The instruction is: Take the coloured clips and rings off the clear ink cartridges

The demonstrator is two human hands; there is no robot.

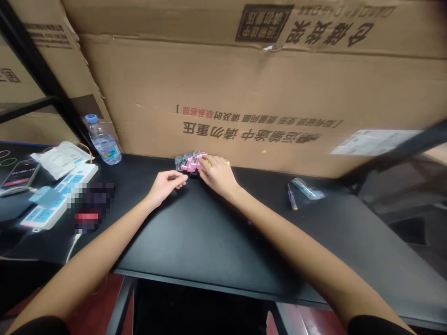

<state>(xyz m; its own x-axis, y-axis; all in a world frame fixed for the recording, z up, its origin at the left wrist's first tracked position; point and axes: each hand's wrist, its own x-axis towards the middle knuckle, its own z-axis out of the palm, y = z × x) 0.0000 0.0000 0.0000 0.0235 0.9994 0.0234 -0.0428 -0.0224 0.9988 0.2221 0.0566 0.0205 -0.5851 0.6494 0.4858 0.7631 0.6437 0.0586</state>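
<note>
Small pink pieces point(191, 163) lie heaped with clear plastic packets point(179, 161) at the back of the black table, against the cardboard. My right hand point(219, 174) reaches over this heap with its fingers bent down into it, touching the pink pieces. A bit of yellow point(228, 163) shows beside its knuckles. What the right fingertips grip is partly hidden. Just in front of the heap, on its left side, my left hand point(168, 185) is closed, thumb against the forefinger. Anything in that pinch is too small to make out.
A large cardboard sheet point(223, 83) stands behind the black table point(195, 242). Left are a water bottle point(104, 142), a white power strip point(64, 193), a white pouch point(63, 158) and a phone point(21, 174). A small screwdriver point(292, 197) and a clear packet point(308, 189) lie right.
</note>
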